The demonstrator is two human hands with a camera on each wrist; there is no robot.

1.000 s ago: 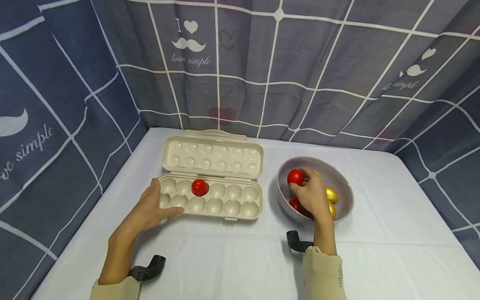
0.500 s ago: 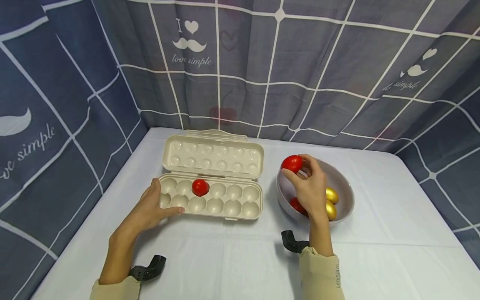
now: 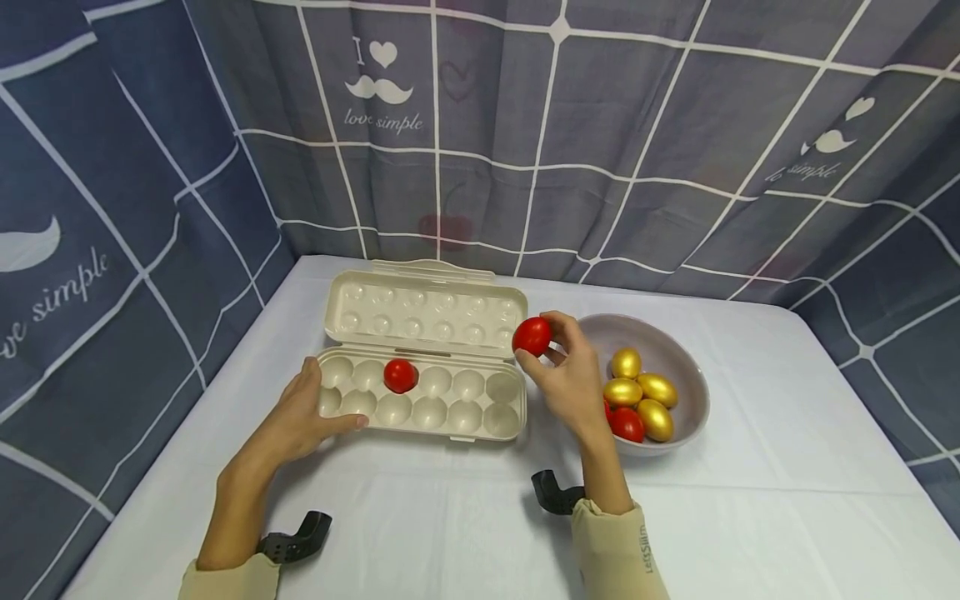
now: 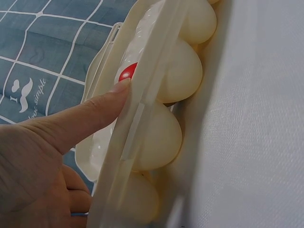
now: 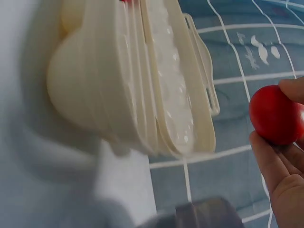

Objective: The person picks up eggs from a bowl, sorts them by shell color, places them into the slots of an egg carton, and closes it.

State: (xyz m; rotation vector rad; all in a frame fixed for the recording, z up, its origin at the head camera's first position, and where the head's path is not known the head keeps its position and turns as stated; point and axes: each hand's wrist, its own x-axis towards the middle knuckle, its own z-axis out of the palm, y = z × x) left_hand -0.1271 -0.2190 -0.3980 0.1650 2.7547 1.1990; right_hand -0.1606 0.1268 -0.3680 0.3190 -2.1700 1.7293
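In the head view a cream plastic egg carton point(image 3: 427, 352) lies with its lid raised toward the back. One red egg point(image 3: 400, 376) sits in its rear row. My left hand point(image 3: 300, 421) holds the carton's left end, thumb on the front rim and fingers at the side; the left wrist view shows the thumb point(image 4: 95, 114) on the rim. Between thumb and fingers my right hand point(image 3: 573, 379) pinches another red egg point(image 3: 532, 337), raised near the carton's right end. The right wrist view shows this held egg point(image 5: 274, 115) against the curtain, apart from the carton.
A greyish round bowl point(image 3: 693, 400) stands right of the carton, partly behind my right hand. Inside lie several gold eggs point(image 3: 622, 392) and red eggs point(image 3: 627, 424). A white cloth point(image 3: 420, 517) covers the table, with a grey checked curtain point(image 3: 487, 108) around it.
My right hand has lifted the red egg out of the bowl and carried it left toward the carton. More eggs in the bowl are now visible. The left hand and carton have stayed put.
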